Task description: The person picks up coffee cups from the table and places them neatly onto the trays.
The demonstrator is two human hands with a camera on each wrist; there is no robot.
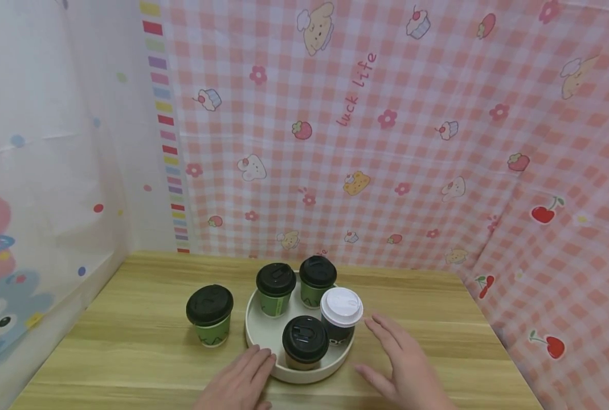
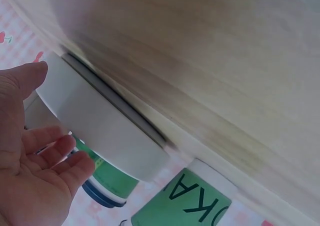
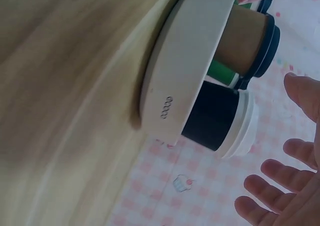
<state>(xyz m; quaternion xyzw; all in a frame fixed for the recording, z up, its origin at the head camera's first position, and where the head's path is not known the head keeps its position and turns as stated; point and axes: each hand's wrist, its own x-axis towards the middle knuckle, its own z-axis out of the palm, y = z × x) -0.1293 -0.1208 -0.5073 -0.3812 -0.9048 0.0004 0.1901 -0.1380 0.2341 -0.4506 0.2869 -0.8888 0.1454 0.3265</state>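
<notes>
A round white tray (image 1: 255,327) holds several lidded paper cups. Two green cups with black lids, one (image 1: 275,302) and another (image 1: 314,290), stand at its back. A brown cup with a black lid (image 1: 306,340) stands at the front, and a black cup with a white lid (image 1: 340,313) at the right. My left hand (image 1: 240,378) lies at the tray's front left rim, fingers relaxed; whether it touches the wall is hard to tell. My right hand (image 1: 404,364) is held apart from the tray at its right, fingers spread, holding nothing.
Left of the tray, another green cup with a black lid (image 1: 211,316) stands directly on the wooden table (image 1: 130,341). A pink checked cloth (image 1: 335,142) hangs behind and at the right; a white printed cloth (image 1: 53,171) hangs at the left.
</notes>
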